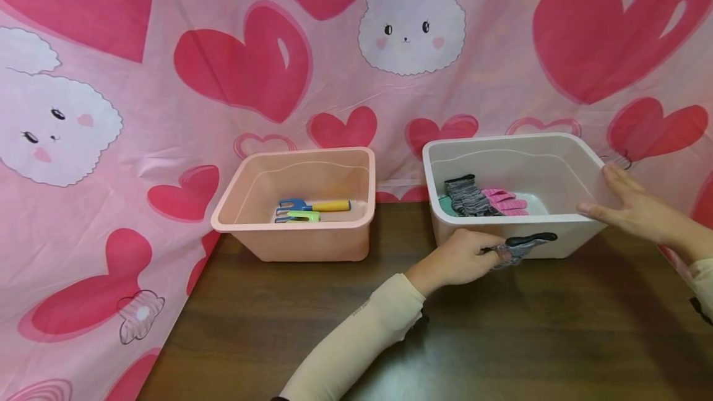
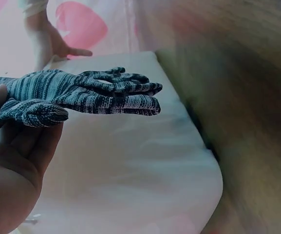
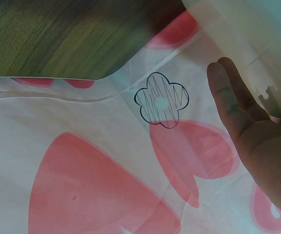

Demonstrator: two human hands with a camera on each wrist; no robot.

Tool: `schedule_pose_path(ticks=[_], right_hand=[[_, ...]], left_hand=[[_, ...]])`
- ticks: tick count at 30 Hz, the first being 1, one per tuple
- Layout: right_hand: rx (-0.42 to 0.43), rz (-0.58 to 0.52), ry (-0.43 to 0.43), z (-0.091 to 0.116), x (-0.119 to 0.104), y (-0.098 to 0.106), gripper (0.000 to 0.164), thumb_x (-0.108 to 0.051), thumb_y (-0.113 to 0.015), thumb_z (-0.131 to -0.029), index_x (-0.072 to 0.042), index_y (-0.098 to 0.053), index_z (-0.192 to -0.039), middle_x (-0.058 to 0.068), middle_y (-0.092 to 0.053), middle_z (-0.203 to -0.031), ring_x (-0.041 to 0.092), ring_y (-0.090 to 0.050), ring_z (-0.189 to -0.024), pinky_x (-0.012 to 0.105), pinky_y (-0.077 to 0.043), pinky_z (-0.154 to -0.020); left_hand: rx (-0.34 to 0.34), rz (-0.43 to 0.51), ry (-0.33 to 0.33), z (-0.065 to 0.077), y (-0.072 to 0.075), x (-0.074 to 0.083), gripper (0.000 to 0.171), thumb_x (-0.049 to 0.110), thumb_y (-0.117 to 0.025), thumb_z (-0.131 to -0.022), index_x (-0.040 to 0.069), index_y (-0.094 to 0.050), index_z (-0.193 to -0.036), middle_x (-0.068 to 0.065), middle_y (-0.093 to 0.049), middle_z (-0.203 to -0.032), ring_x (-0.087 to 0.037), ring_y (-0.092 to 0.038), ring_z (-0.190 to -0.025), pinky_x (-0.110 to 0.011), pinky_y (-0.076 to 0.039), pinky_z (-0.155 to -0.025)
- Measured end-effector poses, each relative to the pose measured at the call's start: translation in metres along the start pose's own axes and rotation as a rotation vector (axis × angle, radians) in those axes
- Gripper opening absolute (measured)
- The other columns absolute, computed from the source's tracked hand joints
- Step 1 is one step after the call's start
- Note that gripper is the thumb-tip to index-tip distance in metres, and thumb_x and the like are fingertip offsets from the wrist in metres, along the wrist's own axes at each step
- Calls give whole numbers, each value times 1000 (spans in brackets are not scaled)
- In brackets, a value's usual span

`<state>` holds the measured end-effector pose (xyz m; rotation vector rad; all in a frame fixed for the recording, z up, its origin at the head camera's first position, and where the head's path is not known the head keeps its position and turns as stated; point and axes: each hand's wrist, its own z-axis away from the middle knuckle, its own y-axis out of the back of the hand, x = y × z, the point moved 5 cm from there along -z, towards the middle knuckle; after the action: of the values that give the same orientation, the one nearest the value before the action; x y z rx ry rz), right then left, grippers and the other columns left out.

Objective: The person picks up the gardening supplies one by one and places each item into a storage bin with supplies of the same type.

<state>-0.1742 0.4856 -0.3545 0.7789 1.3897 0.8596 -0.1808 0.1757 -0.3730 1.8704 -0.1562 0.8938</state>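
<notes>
My left hand (image 1: 465, 257) pinches a grey-and-black knit work glove (image 2: 82, 92) by its cuff end, in front of the near wall of the white bin (image 1: 507, 219). Seen from the left wrist, the glove lies flat-sided with its fingers pointing away from the hand. My right hand (image 1: 629, 203) rests at the right end of that bin, thumb on the rim and fingers extended along the outer side. In the right wrist view its fingers (image 3: 223, 92) look straight. Inside the bin lie another grey knit glove (image 1: 468, 197), a pink glove (image 1: 505, 202) and something green, partly covered.
A peach bin (image 1: 289, 227) stands to the left on the dark wooden table (image 1: 250, 327). It contains a blue hand fork with a yellow handle (image 1: 331, 206) and a light-green tool (image 1: 305, 216). Pink cloth (image 1: 334, 91) with hearts and rabbits hangs behind and at the sides.
</notes>
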Motion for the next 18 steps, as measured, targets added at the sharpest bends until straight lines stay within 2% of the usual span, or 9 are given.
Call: schedule_pose_path(ticks=[3,5,6,9,12,16,18], right_hand=[[7,3,11,0,-1,1,107,-49,-60,-98,-1,16,-155,30,23,-158,55,18,-143,79,5,-104],[10,6,13,0,-2,1,107,-49,-60,-97,0,16,-155,30,22,-158,55,18,-143,78,6,-104],[7,7,13,0,-2,1,107,-49,-60,-97,0,16,-155,30,22,-158,54,18,-143,78,6,-104],[6,9,15,0,-1,1,107,-49,-60,-98,0,16,-155,30,22,-158,54,18,-143,78,6,-104],[6,10,17,0,-1,1,106,-49,-59,-98,0,16,-155,29,22,-159,54,18,-143,78,5,-104],[4,14,10,1,-1,1,106,-50,-59,-98,-1,16,-155,29,22,-159,55,17,-143,79,4,-103],[-2,15,4,1,-2,1,107,-50,-59,-98,-2,17,-155,29,23,-158,55,18,-143,80,4,-103]], left_hand=[[22,42,-13,-1,6,0,22,18,-59,-103,11,-73,-120,10,-62,-89,4,-52,-75,-8,-45,-65],[45,62,-32,-2,10,0,25,17,-61,-103,11,-72,-124,9,-63,-98,4,-52,-81,-8,-45,-69],[54,80,-37,-2,12,0,25,18,-61,-103,11,-72,-125,9,-63,-98,4,-53,-78,-9,-46,-68],[63,128,-20,-3,17,-1,25,21,-62,-102,14,-71,-125,7,-65,-87,1,-55,-64,-13,-48,-62],[65,151,8,-3,19,-2,25,24,-63,-102,15,-72,-123,10,-63,-82,1,-54,-62,-14,-48,-60],[81,135,3,-2,24,-1,25,26,-63,-102,15,-74,-121,12,-62,-86,2,-51,-72,-12,-45,-64],[89,139,3,-2,27,0,23,26,-63,-102,14,-74,-119,10,-62,-81,1,-51,-67,-13,-46,-62]])
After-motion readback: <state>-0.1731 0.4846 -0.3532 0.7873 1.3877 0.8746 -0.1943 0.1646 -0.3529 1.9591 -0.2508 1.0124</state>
